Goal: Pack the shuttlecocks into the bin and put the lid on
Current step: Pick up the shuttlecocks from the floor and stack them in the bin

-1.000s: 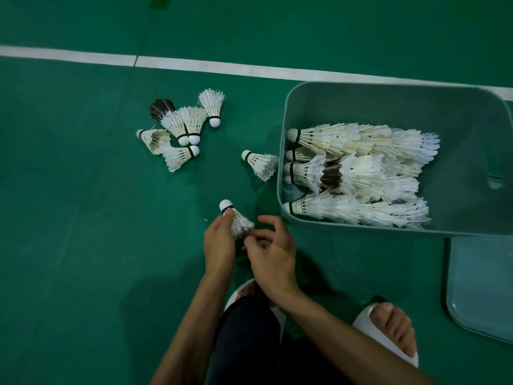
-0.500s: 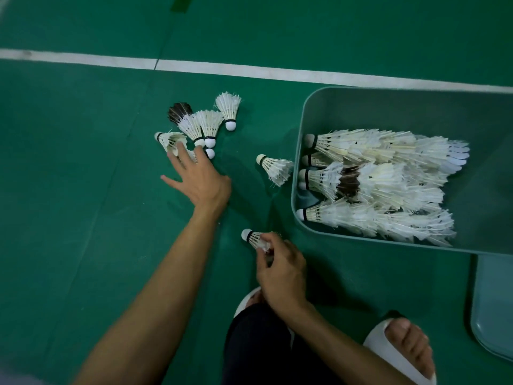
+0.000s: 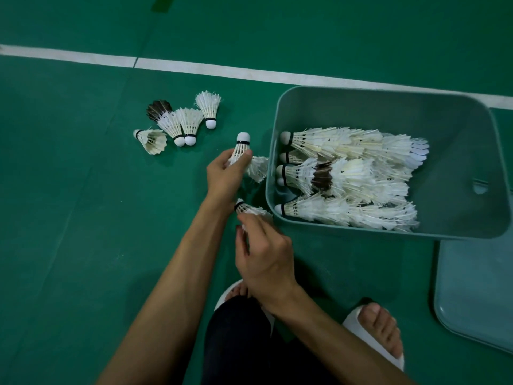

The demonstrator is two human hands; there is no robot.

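A grey-green bin [image 3: 458,134] stands on the green court floor with several white shuttlecocks [image 3: 347,173] stacked in rows inside, corks to the left. My left hand [image 3: 224,176] holds one white shuttlecock [image 3: 241,147] upright, cork up, just left of the bin. My right hand [image 3: 263,254] pinches the feathers of another shuttlecock [image 3: 244,208] near the bin's front left corner. A further shuttlecock [image 3: 258,168] lies on the floor against the bin, partly behind my left hand. Several loose shuttlecocks [image 3: 180,123], one with dark feathers, lie in a cluster to the left. The lid [image 3: 477,290] lies flat at the lower right.
A white court line [image 3: 194,68] crosses the floor behind the bin. My feet in white slippers [image 3: 372,334] and my dark-clothed knee [image 3: 249,343] fill the bottom centre. Bare green floor lies to the left.
My left hand came back from the loose cluster to beside the bin, now holding a shuttlecock from it. My right hand keeps its shuttlecock in the same spot.
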